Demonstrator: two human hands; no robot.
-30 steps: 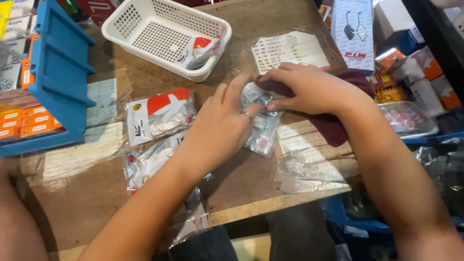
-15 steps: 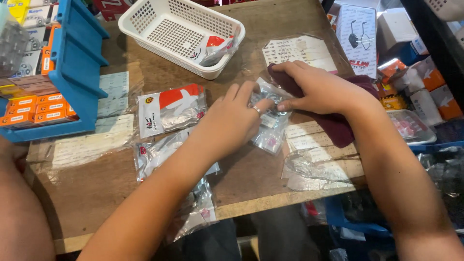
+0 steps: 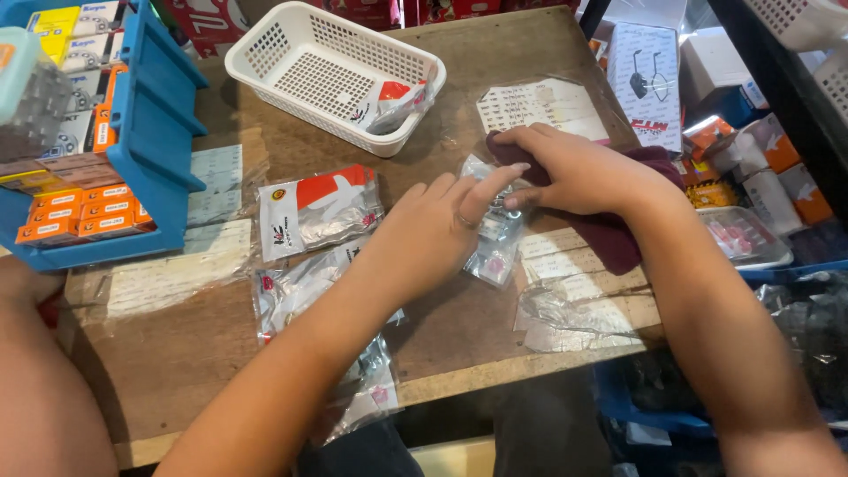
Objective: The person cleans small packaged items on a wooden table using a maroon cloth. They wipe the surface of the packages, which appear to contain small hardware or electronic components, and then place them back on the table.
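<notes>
Head view: your left hand [image 3: 433,234] and right hand [image 3: 574,168] press flat, fingers together, on a small clear packet [image 3: 493,238] near the tabletop's [image 3: 495,53] right edge. Keep it pinned evenly; the maroon cloth [image 3: 609,238] beneath your right wrist may slip.

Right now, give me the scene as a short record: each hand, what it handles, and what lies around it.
left hand: flat on a small clear packet, a ring on one finger
right hand: fingers on the same packet's top edge, resting on a dark red cloth
surface: wooden table
left of the hands: red-and-white packet, with more clear packets nearer the table's front edge
behind: white basket holding one packet
far left: blue rack of small orange boxes
</notes>
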